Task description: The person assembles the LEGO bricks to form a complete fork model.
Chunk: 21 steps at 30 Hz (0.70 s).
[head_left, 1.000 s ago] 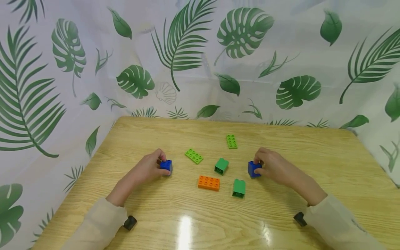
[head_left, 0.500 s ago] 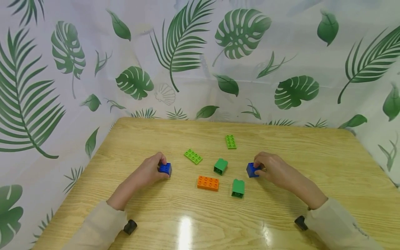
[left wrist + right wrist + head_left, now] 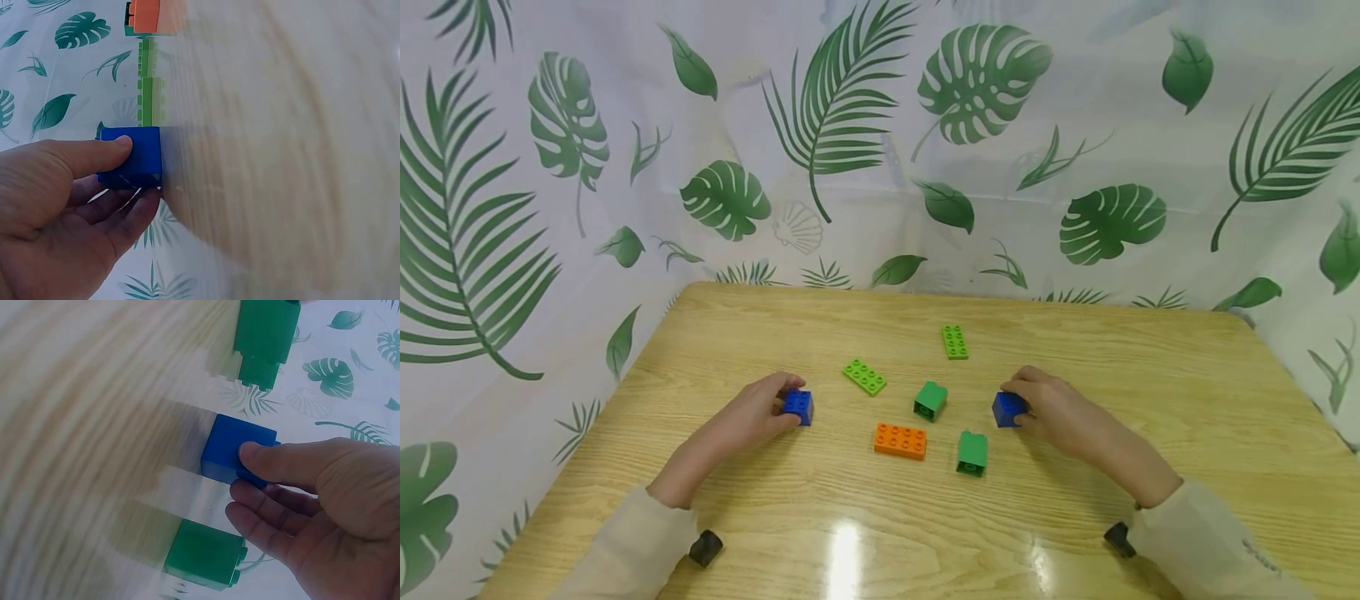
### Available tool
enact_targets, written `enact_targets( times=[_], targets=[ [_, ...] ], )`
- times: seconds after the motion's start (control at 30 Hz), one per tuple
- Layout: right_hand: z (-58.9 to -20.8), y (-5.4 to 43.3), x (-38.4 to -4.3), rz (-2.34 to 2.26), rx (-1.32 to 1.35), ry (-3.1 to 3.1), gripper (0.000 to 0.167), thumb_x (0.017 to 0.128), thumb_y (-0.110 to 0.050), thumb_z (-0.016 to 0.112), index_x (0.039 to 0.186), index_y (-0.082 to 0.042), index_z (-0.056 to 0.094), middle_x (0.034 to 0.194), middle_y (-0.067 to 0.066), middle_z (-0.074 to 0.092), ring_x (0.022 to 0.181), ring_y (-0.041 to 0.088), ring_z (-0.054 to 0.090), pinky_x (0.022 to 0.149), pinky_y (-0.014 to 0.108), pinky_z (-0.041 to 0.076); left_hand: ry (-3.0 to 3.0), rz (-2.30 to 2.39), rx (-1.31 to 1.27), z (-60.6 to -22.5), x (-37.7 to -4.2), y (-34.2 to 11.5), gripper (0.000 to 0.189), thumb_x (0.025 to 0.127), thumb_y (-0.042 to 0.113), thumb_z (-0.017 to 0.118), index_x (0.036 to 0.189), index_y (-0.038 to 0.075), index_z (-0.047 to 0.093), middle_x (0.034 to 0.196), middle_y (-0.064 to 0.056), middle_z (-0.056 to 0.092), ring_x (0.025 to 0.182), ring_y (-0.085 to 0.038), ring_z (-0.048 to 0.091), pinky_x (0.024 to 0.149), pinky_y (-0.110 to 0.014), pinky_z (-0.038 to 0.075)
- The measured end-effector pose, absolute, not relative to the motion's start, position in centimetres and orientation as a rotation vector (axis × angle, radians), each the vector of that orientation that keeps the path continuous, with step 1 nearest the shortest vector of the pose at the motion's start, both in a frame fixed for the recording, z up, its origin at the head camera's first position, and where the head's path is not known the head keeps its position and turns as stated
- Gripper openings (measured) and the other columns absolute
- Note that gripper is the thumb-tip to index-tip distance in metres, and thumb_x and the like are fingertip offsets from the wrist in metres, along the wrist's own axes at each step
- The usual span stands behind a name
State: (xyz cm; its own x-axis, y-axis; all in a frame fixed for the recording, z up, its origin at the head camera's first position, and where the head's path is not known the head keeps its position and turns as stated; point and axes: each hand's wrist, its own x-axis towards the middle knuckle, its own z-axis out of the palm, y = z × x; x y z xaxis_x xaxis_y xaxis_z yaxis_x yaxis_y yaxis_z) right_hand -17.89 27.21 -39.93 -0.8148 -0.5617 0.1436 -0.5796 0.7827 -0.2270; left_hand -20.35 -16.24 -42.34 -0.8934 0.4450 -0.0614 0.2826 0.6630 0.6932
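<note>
On the left of the table in the head view, my left hand (image 3: 760,412) holds a blue toy brick (image 3: 800,406). In the left wrist view its thumb lies along one face of that brick (image 3: 140,156), with the fingers at the opposite side. My right hand (image 3: 1056,410) holds another blue toy brick (image 3: 1007,409) farther right. The right wrist view shows the thumb on this brick (image 3: 234,447) and the fingers curled by its lower side, partly hidden. Both blue bricks appear to stand on the table, studs up.
Between the hands lie an orange brick (image 3: 900,441), a green brick (image 3: 931,401) and a second green brick (image 3: 972,453). Two flat lime bricks, one nearer (image 3: 865,377) and one farther back (image 3: 955,342), lie behind them. A leaf-patterned curtain (image 3: 865,200) borders the wooden table (image 3: 790,517).
Fingers of both hands have shifted slightly on the blue bricks, uncovering more of the left brick's top studs. The bricks stay in nearly the same places.
</note>
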Motion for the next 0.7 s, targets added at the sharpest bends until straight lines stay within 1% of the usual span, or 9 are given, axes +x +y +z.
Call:
enact_targets(
  times=[0.1, 0.2, 0.4, 0.47, 0.6, 0.7],
  targets=[
    [-39.9, 27.2, -17.7, 0.399, 0.934, -2.887, 0.038, 0.083, 0.004, 0.084, 0.116, 0.012, 0.067, 0.108, 0.019, 0.062, 0.095, 0.034, 0.067, 0.078, 0.045, 0.060, 2.656, 1.019, 0.580, -42.4, -20.3, -16.3, 0.043, 0.098, 0.004, 0.070, 0.138, -0.005, 0.056, 0.136, -0.024, 0.057, 0.117, -0.038, 0.063, 0.094, -0.048, 0.055],
    [-39.8, 27.2, -17.4, 0.417, 0.921, -2.879, 0.037, 0.083, 0.003, 0.084, 0.115, 0.011, 0.067, 0.108, 0.018, 0.061, 0.095, 0.033, 0.067, 0.079, 0.044, 0.060, 2.667, 1.006, 0.598, -42.4, -20.3, -16.5, 0.041, 0.098, 0.006, 0.072, 0.136, -0.003, 0.060, 0.132, -0.020, 0.061, 0.113, -0.032, 0.064, 0.092, -0.046, 0.056],
    [-39.2, 27.6, -16.7, 0.591, 0.819, -2.942, 0.038, 0.087, 0.001, 0.080, 0.119, 0.010, 0.061, 0.115, 0.022, 0.065, 0.098, 0.033, 0.069, 0.078, 0.043, 0.060, 2.646, 1.027, 0.638, -42.4, -19.9, -16.6, 0.038, 0.094, 0.010, 0.077, 0.130, 0.001, 0.066, 0.114, -0.010, 0.068, 0.098, -0.021, 0.064, 0.083, -0.039, 0.056],
    [-38.9, 27.9, -16.5, 0.664, 0.791, -2.959, 0.038, 0.089, 0.001, 0.078, 0.121, 0.010, 0.059, 0.115, 0.023, 0.066, 0.096, 0.031, 0.069, 0.076, 0.041, 0.060, 2.623, 1.037, 0.644, -42.3, -19.6, -16.5, 0.038, 0.094, 0.011, 0.078, 0.128, 0.001, 0.066, 0.111, -0.008, 0.068, 0.097, -0.020, 0.063, 0.083, -0.038, 0.056],
    [-38.7, 28.4, -16.0, 0.733, 0.805, -2.937, 0.036, 0.091, 0.001, 0.076, 0.122, 0.009, 0.058, 0.112, 0.022, 0.068, 0.090, 0.026, 0.069, 0.071, 0.036, 0.059, 2.593, 1.044, 0.657, -42.0, -18.9, -16.2, 0.038, 0.092, 0.011, 0.080, 0.127, 0.000, 0.067, 0.111, -0.007, 0.068, 0.098, -0.020, 0.064, 0.083, -0.038, 0.056],
    [-38.8, 28.6, -15.5, 0.746, 0.806, -2.909, 0.037, 0.091, 0.000, 0.076, 0.123, 0.009, 0.058, 0.113, 0.021, 0.067, 0.090, 0.024, 0.068, 0.071, 0.034, 0.059, 2.576, 1.048, 0.680, -41.9, -18.4, -16.0, 0.038, 0.091, 0.011, 0.081, 0.125, 0.000, 0.068, 0.112, -0.007, 0.068, 0.097, -0.020, 0.064, 0.082, -0.036, 0.057]
  ],
)
